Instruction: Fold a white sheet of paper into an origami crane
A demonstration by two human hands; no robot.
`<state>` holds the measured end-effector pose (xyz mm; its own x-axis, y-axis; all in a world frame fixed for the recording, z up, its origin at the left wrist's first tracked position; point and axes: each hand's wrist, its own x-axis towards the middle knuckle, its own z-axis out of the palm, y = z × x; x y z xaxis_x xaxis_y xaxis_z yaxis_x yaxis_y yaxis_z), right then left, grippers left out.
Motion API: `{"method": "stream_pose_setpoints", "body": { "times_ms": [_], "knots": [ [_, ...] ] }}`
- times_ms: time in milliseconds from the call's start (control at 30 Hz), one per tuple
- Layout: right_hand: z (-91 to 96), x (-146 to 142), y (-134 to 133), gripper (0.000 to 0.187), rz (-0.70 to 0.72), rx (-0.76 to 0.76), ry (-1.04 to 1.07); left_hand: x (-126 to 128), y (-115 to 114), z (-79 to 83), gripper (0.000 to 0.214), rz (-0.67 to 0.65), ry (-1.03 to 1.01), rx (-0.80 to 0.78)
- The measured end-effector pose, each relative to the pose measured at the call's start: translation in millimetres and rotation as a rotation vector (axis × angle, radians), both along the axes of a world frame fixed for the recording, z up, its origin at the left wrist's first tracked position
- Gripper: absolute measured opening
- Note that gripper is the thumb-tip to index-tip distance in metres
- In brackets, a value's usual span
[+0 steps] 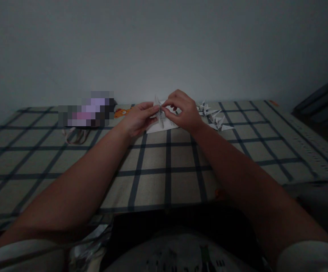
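Note:
Both my hands meet at the far middle of a checked tablecloth (152,166). My left hand (139,118) pinches a small folded white paper figure (159,109) from the left. My right hand (182,110) pinches the same figure from the right, fingers curled over it. A flat white paper sheet (158,127) lies under the hands. Several finished white paper cranes (213,117) stand just right of my right hand.
A blurred-out purple and dark object (88,109) sits at the back left, with a thin loop or strap (75,136) in front of it. A pale wall rises behind the table. A dark piece of furniture (322,102) stands at the far right.

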<state>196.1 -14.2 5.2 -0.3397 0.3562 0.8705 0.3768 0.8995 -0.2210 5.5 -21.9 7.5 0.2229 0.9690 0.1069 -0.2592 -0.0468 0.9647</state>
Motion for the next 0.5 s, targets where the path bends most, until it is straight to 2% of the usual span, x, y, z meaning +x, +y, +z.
{"method": "stream_pose_setpoints", "body": {
  "times_ms": [233,500],
  "knots": [
    [-0.3,-2.2,2.4,0.015,0.008,-0.039,0.007,-2.6,4.9,-4.7,0.033,0.039,0.026,0.114],
    [0.5,-6.1,1.3,0.009,0.042,-0.113,0.048,0.2,3.8,-6.2,0.029,0.044,-0.025,0.168]
  ]
}}
